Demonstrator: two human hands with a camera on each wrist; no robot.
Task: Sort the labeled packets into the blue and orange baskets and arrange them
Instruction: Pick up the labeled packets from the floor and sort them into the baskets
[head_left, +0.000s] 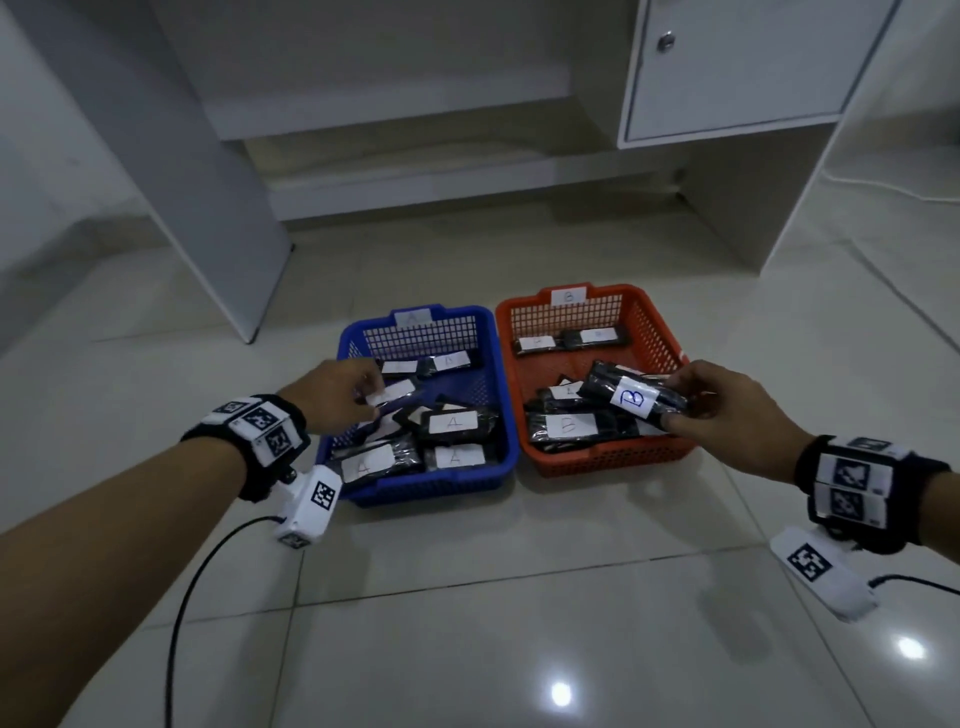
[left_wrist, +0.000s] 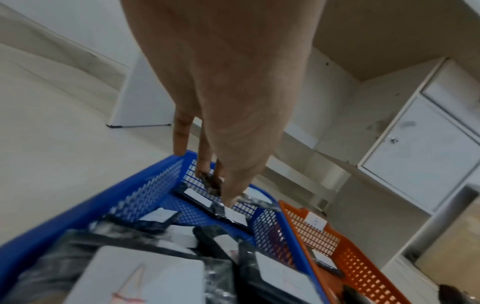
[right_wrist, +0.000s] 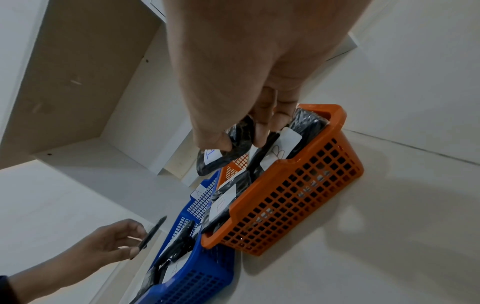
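My right grip pinches a black packet marked B over the orange basket – my left grip pinches a white-labelled packet over the blue basket; both baskets sit side by side, touching, on the tiled floor

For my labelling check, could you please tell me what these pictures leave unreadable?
- Packet in the left hand: its label is half covered by fingers in the head view.
- Rear packets in the orange basket: their letters are too small.
- Left wrist view: the near packets are blurred.
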